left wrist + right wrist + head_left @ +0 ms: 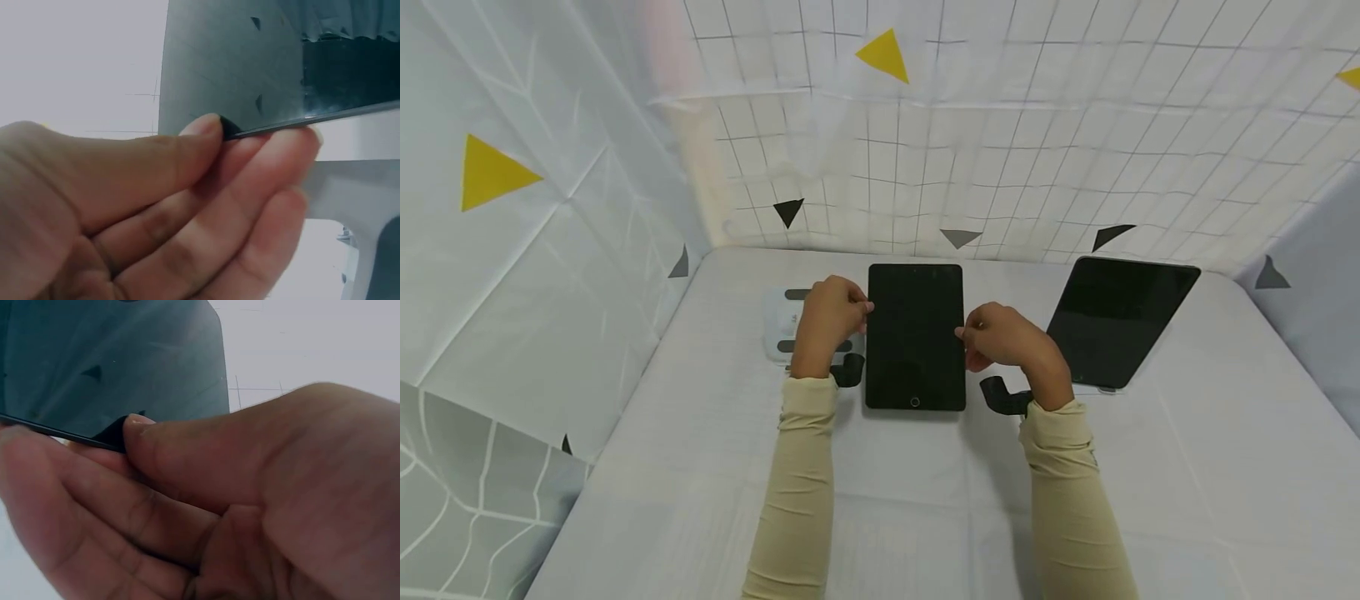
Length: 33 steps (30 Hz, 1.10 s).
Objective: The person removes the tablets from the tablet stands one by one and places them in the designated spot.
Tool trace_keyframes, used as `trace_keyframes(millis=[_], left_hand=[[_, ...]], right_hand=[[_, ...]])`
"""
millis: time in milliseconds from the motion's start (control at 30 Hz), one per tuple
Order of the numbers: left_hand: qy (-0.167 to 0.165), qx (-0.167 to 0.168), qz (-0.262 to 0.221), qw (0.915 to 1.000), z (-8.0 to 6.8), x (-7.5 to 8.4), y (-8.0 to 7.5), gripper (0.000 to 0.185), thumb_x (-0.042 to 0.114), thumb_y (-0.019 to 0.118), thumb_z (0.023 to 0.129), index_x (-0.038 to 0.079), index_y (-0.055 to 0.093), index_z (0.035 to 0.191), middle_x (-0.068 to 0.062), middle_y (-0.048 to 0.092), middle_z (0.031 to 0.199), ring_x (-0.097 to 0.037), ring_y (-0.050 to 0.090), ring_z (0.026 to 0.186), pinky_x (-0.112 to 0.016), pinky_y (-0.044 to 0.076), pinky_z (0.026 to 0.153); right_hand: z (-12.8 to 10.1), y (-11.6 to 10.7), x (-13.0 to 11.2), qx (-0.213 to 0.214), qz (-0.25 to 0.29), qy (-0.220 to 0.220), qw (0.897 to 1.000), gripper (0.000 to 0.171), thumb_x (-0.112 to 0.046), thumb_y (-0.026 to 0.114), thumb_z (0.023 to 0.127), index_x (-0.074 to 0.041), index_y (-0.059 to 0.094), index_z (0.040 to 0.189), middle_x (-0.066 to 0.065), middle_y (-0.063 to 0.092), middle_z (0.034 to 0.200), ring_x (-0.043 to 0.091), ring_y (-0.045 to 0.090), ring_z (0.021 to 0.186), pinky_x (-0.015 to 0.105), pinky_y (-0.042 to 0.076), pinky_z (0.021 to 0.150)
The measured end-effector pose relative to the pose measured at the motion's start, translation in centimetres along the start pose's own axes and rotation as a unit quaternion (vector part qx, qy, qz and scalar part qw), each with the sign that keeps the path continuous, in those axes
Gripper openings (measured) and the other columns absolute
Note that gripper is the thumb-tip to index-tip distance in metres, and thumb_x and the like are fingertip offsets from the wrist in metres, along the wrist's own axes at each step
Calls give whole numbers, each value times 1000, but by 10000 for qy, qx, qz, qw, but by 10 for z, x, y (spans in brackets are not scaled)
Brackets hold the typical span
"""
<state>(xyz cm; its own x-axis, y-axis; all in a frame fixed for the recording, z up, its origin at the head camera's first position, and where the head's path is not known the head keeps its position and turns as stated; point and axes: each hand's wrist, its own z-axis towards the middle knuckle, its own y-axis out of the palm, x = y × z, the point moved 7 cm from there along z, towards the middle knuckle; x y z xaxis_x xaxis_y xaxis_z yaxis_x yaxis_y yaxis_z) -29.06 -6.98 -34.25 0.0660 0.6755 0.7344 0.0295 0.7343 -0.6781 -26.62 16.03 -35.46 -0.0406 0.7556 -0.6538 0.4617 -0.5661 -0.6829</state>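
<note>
A black tablet [915, 337] with a round home button at its near end is held between the two hands, its screen facing up. My left hand [827, 325] pinches the tablet's left edge, the thumb on the glass and the fingers underneath, as the left wrist view shows on the tablet [231, 69]. On the opposite edge my right hand [1011, 337] pinches with its thumb over the screen; the same grip on the tablet [150, 356] appears in the right wrist view. A shadow falls on the table beside the tablet.
A second dark-screened tablet [1120, 321] lies at an angle to the right, partly behind the right hand. Left of the held tablet is a pale rounded-square device [777, 321] with grey strips, partly covered by the left hand. White cloth covers the table [910, 500]; gridded sheeting [985, 150] rises behind.
</note>
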Motion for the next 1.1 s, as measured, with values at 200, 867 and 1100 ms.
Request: trace_keyframes(millis=[200,867,1100], left_hand=[[-94,-133,240,9996,1,-3,9,16,10,71,101,1,79,90,-9,71,69,-20,66,61,-31,45,55],[-652,-505,668,9944,-3,-9,23,16,7,76,96,-1,75,82,-8,69,61,-22,70,61,-42,58,76],[-797,-735,595,9923,-2,-14,31,13,4,76,95,-2,74,84,-11,71,65,-19,70,56,-36,57,70]], right_hand=[[2,5,4,-234,79,38,9997,25,-12,53,110,8,66,101,14,73,82,25,74,77,44,59,81],[12,18,15,-740,-105,88,9972,24,-9,53,110,9,67,101,14,75,80,24,74,75,36,58,73],[12,23,17,-937,-288,-53,9952,27,-9,54,109,6,70,93,16,75,80,20,70,71,33,53,68]])
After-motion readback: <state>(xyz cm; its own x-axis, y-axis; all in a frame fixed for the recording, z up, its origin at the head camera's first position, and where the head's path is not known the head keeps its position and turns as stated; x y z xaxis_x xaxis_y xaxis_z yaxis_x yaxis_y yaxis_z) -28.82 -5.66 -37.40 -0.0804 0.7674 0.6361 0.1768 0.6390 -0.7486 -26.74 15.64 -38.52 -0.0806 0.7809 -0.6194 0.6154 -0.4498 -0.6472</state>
